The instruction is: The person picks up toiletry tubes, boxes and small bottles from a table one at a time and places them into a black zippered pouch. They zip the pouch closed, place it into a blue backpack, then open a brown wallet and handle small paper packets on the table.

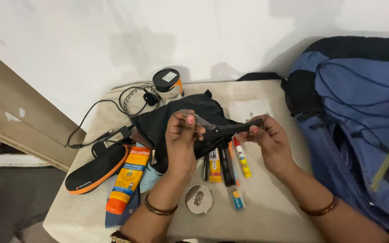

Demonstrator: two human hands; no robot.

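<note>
White wall behind, pale desk (266,211) below it, crowded with small items. Blue backpack (361,117) stands at the right edge, unzipped.

Both hands are raised over the middle of the desk, holding a folding knife (223,127) between them. Left hand (181,135) pinches the grey blade near its tip between thumb and fingertips. Right hand (269,139) is closed on the far end of the dark handle. The blade sits at a shallow angle to the handle, so the knife looks partly unfolded; whether it is locked cannot be told.

Handling, as a judgement: small and light, rigid, metal blade and hard handle. The blade is smooth and likely slippery, with one sharp edge; safest hold is on the flat sides or spine, fingers clear of the edge, main grip on the handle. The pivot could swing shut on a finger.

Under the hands lies a black pouch (167,123), with a row of pens and markers (226,164) just beside it. Near the left forearm: an orange sunscreen tube (129,180), a black and orange insole (97,168), a round mirror (199,199). Farther back, a coiled black cable (133,100) and a small jar (167,82).
</note>
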